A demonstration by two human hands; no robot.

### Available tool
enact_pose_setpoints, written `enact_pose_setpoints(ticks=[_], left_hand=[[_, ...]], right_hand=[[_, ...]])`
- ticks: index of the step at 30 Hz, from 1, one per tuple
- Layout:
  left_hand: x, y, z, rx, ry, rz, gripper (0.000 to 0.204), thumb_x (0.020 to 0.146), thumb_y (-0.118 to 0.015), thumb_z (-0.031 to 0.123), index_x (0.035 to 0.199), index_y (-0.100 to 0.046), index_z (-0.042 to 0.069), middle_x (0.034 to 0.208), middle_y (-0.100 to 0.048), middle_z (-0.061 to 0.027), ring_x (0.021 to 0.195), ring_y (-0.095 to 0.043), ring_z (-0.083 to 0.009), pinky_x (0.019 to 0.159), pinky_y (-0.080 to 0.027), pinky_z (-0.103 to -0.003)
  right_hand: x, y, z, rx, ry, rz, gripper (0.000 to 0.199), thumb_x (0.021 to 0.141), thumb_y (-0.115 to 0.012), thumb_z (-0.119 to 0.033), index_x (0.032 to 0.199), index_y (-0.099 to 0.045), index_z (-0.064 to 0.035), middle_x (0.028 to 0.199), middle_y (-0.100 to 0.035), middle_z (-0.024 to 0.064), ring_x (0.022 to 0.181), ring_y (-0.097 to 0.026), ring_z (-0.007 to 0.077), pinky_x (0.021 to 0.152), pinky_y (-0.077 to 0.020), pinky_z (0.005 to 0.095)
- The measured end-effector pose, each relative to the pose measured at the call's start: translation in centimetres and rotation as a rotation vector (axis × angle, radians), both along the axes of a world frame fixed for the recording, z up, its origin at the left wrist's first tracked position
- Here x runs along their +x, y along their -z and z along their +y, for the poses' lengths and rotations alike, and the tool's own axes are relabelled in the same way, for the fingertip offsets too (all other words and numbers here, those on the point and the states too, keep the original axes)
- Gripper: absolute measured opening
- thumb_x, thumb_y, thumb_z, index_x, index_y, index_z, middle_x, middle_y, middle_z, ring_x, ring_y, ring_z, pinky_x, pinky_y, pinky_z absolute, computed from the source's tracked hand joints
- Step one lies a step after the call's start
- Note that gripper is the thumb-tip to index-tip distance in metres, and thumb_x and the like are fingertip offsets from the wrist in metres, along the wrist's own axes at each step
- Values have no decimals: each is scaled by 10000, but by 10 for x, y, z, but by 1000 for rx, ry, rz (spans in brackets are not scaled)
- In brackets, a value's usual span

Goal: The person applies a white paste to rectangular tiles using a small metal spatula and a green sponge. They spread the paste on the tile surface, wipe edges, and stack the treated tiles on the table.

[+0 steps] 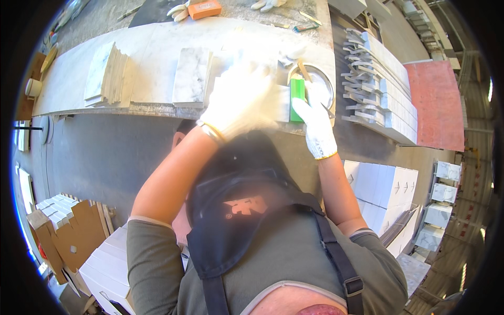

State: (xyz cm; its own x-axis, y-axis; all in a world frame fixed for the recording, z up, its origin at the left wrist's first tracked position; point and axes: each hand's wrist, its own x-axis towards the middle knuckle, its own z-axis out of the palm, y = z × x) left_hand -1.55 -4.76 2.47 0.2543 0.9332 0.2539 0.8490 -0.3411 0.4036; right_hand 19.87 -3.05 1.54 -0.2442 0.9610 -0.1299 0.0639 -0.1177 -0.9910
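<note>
My right hand [319, 128], in a white knit glove, grips a green oblong block-like tool [297, 94], its thumb lying over the near part. A flat pale piece shows along the tool's left edge. Just beyond and partly under these fingers is a round tin [332, 84] with white contents, a brown stick [303, 68] leaning in it. My left hand [244, 97], also gloved, is over the worktable [152, 47]; glare and blur hide its fingers and anything in them. Left of it stands a stack of white marbled tiles [190, 77].
Another tile stack [105, 76] stands farther left on the table. At the far side lie an orange box [205, 9] and spare white gloves [269, 4]. A long row of tiles [386, 84] is to the right, with white cartons [383, 184] beside me.
</note>
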Motion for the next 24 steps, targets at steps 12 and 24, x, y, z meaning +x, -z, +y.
enact_pose_setpoints(ticks=[12,24], left_hand=[[1,10,-2,21,-26,52,915,598,-900,484,1349,-601,55,1348,-602,-123,1225,-580,-314,913,-537,-458],[3,6,-3,48,-22,83,836,619,-893,442,1307,-611,61,1334,-604,-114,1186,-590,-320,885,-547,-462]], right_hand=[[-1,-14,-4,62,-38,-22,603,1016,-649,-145,1557,-442,21,1350,-560,52,1213,-542,123,1047,-449,288],[6,-1,-1,118,-52,-110,533,1013,-648,-149,1502,-503,5,1348,-554,39,1229,-539,148,1070,-431,298]])
